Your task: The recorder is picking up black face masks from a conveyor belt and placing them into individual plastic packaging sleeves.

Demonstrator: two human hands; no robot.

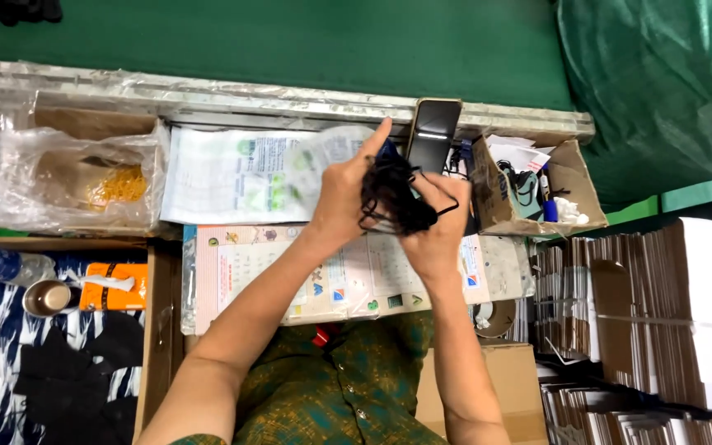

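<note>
Bare forearms, a green garment with gold pattern and what look like small buttons.

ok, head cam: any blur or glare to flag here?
Head view: motion blur on the clear plastic bag behind the left hand; both hands, right hand included, hold a reasonably sharp black cord bundle; glare streaks on the propped phone and the foil-wrapped table edge; lighting even, shadows soft.
</note>
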